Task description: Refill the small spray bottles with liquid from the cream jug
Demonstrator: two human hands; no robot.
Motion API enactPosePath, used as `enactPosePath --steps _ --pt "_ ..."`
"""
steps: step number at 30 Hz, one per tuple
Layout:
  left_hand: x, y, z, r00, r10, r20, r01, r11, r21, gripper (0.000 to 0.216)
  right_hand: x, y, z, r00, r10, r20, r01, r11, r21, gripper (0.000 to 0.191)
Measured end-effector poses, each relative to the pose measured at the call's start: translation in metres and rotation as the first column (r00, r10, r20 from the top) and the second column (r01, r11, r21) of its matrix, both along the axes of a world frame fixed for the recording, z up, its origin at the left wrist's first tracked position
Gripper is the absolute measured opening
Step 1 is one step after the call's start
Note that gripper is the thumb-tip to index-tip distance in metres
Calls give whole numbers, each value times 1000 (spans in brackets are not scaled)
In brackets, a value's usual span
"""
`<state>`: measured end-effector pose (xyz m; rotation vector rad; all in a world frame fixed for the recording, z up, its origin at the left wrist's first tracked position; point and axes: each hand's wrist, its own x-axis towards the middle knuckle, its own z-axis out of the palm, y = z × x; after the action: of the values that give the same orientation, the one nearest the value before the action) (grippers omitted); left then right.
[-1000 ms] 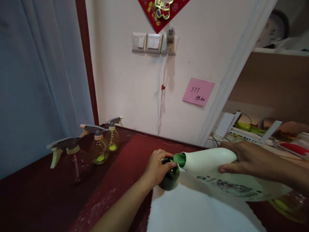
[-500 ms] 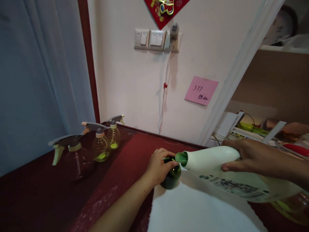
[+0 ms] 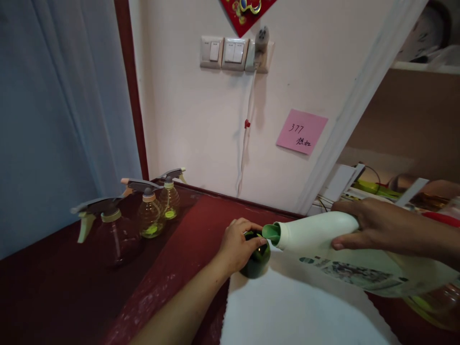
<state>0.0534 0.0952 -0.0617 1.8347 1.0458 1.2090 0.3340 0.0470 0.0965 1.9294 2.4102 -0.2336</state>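
My left hand is closed round the upper part of a small dark green bottle, thumb on the near side. The bottle stands at the far left corner of a white sheet. From the right, my right hand grips a large pale jug with a printed label. The jug lies tilted almost level, its green pouring spout at the top of the green bottle. Whether liquid is flowing cannot be made out.
Several clear spray bottles stand left on the dark red table, the nearest one by the blue curtain. Another clear yellowish container sits beneath the jug at right. A white cord hangs down the wall behind.
The view has shifted slightly, with the wall sitting a little higher in the picture. Both hands, the bottle and the tilted jug hold nearly the same positions relative to each other.
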Motion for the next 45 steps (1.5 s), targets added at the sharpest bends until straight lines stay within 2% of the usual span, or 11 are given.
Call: enactPosePath --steps 12,22,31,45 --pt "1 1 0 1000 6 -4 -6 1000 0 18 7 7 0 999 -5 -39 2 997 -71 49" --pt "1 0 -2 1000 6 -4 -6 1000 -2 19 0 6 6 1000 -6 1 6 999 -54 50" --pt "0 -1 -1 1000 15 -16 -15 1000 -14 18 -3 5 9 999 -16 -31 14 997 -79 50" --pt "1 -1 1 999 22 -29 -23 1000 -19 18 2 7 7 1000 -16 -6 16 996 -85 51"
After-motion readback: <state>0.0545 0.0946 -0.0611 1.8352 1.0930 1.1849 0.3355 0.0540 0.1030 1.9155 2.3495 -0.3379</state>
